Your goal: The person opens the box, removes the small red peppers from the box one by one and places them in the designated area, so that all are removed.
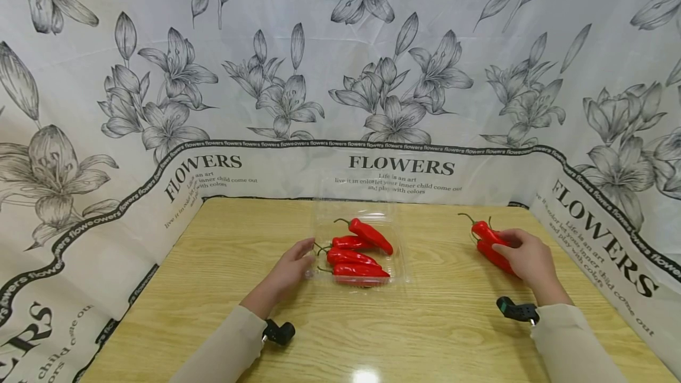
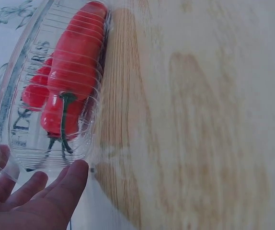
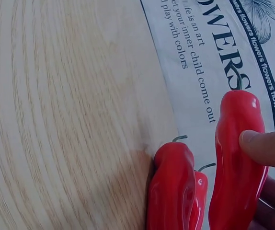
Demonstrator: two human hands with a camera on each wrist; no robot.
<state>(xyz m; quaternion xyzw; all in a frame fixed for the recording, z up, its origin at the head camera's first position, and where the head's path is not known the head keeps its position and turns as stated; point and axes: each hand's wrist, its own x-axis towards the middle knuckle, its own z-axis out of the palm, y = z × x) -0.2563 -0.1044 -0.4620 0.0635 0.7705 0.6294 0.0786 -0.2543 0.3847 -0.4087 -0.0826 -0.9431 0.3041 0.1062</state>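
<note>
A clear plastic clamshell box with its lid raised stands mid-table, holding several red peppers with green stems. At its left end is my left hand, its fingers extended against the end wall and rim in the left wrist view. My right hand, well right of the box, pinches a red pepper between thumb and fingers. Two more red peppers lie close beside and below the held one, partly overlapping each other.
The wood-grain table reaches back to a white cloth printed with flowers and lettering, which also runs along the left and right sides. A black wrist camera sits under the left sleeve, another black camera by the right wrist.
</note>
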